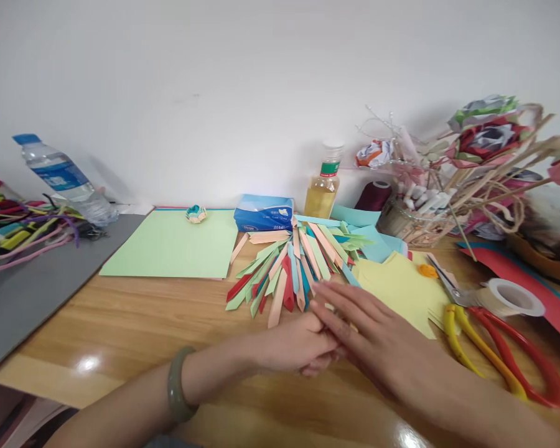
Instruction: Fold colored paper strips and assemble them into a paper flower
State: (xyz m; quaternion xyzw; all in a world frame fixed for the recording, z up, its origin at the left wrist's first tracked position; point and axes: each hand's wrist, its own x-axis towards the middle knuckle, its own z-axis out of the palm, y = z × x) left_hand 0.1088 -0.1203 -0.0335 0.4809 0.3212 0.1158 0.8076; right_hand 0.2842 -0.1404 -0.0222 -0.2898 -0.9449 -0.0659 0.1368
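Two bottles stand far in the scene: one water bottle (63,177) at the left and one glass bottle (322,193) right of the middle. Between them are one tissue pack (264,213) and one small folded ornament (196,214). The folded paper strips (287,267) number well over twenty; overlap prevents an exact count. At the right there are one thread spool (374,196), one pair of scissors (453,294) with two handle loops, one tape roll (534,303) and one small orange piece (428,270). At least four paper flowers (490,138) show far right; the white-tipped pens (429,199) are several, their number unclear.
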